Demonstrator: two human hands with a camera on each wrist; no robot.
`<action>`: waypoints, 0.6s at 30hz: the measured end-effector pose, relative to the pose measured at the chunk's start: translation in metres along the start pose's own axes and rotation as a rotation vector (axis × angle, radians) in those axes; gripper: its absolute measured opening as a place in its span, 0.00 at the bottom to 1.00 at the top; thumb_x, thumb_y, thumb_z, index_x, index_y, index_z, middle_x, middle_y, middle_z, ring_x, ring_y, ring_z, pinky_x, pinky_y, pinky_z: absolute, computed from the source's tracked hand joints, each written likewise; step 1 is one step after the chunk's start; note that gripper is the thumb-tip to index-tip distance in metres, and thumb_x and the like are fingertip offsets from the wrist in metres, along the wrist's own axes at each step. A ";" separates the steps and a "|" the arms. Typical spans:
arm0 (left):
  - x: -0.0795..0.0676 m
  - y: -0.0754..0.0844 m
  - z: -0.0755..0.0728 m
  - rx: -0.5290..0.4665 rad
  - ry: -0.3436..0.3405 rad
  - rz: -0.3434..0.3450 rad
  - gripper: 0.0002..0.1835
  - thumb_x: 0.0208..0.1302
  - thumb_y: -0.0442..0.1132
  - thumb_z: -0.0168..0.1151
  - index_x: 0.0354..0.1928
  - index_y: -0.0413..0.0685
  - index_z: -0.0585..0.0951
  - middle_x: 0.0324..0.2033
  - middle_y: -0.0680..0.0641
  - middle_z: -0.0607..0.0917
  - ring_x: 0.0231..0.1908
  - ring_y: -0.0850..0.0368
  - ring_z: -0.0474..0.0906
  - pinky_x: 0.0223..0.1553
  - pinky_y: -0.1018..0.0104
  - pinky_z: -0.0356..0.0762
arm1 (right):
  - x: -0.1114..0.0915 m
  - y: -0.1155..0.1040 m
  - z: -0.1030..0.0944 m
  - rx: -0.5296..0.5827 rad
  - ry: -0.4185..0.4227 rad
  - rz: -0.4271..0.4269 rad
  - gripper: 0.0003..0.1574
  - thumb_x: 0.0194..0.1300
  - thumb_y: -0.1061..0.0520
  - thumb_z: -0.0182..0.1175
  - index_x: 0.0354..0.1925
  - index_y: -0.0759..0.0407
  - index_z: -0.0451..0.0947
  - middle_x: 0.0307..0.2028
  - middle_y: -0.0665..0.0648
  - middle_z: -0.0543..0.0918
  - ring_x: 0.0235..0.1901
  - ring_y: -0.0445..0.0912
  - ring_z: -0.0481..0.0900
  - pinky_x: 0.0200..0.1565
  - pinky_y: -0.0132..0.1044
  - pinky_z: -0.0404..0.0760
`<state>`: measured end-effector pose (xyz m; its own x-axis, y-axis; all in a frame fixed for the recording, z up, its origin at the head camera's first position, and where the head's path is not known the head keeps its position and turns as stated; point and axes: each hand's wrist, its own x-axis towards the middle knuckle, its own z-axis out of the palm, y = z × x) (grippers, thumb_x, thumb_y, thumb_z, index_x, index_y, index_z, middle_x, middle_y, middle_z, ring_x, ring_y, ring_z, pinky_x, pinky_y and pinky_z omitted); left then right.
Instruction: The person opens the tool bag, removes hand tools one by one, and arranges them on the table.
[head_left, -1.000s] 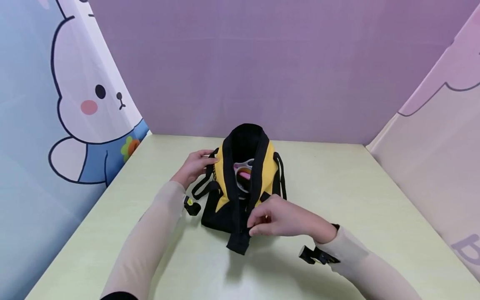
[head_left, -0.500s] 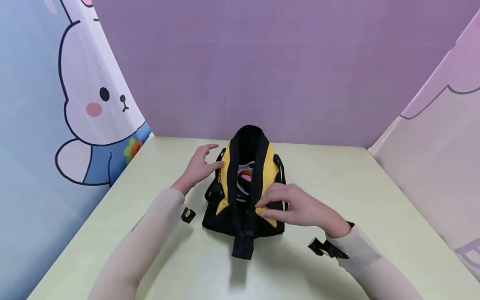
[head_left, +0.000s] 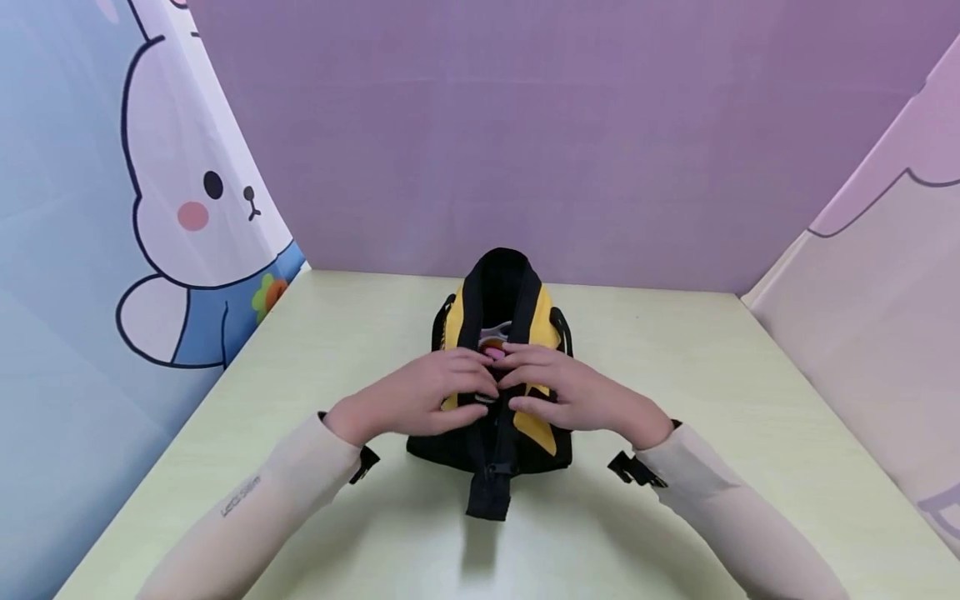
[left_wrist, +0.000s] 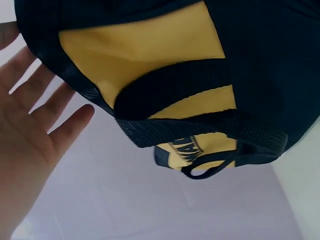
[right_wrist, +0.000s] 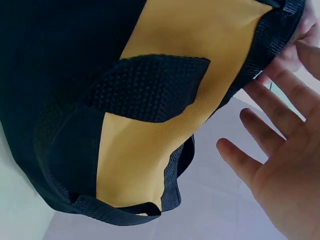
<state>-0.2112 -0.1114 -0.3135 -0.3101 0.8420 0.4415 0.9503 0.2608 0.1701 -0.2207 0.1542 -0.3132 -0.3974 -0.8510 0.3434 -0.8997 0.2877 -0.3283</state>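
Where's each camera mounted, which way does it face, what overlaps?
Head: worn on the head, facing forward and down at the bag; left hand, right hand and sleeves show.
Left wrist: on that wrist, facing the bag's side; left hand at left.
Right wrist: on that wrist, facing the bag's other side; right hand at right.
Shared: both wrist views show the bag.

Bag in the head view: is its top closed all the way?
No, the bag gapes open at the top, with a pink thing showing inside between its black edges.
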 end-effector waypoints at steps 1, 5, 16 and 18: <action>-0.001 0.003 0.001 0.032 -0.012 0.014 0.10 0.69 0.40 0.62 0.47 0.44 0.86 0.47 0.49 0.86 0.59 0.50 0.75 0.65 0.58 0.67 | 0.001 0.000 0.001 -0.004 -0.012 -0.003 0.14 0.69 0.57 0.64 0.51 0.59 0.81 0.64 0.59 0.75 0.70 0.57 0.63 0.70 0.49 0.61; -0.010 0.015 0.000 0.175 -0.039 -0.014 0.12 0.70 0.47 0.61 0.47 0.50 0.87 0.49 0.50 0.85 0.61 0.47 0.74 0.61 0.51 0.72 | 0.002 -0.002 0.002 -0.055 -0.043 0.004 0.13 0.71 0.49 0.61 0.43 0.58 0.77 0.63 0.57 0.76 0.71 0.57 0.61 0.69 0.50 0.61; -0.035 0.046 -0.007 0.319 -0.138 -0.253 0.21 0.66 0.60 0.61 0.56 0.63 0.83 0.48 0.48 0.78 0.57 0.43 0.69 0.34 0.51 0.77 | -0.026 -0.009 -0.004 -0.280 0.052 -0.069 0.12 0.63 0.54 0.70 0.42 0.56 0.80 0.41 0.49 0.83 0.60 0.59 0.74 0.63 0.65 0.64; -0.038 0.049 -0.006 0.320 -0.132 -0.270 0.21 0.65 0.61 0.63 0.56 0.63 0.83 0.47 0.48 0.78 0.57 0.42 0.69 0.34 0.50 0.77 | -0.032 -0.009 -0.003 -0.320 0.072 -0.077 0.14 0.58 0.61 0.72 0.43 0.57 0.81 0.41 0.50 0.84 0.57 0.60 0.76 0.62 0.64 0.66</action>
<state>-0.1534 -0.1335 -0.3163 -0.5617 0.7715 0.2988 0.8031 0.5952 -0.0273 -0.2002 0.1801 -0.3185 -0.3273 -0.8455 0.4219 -0.9342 0.3567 -0.0099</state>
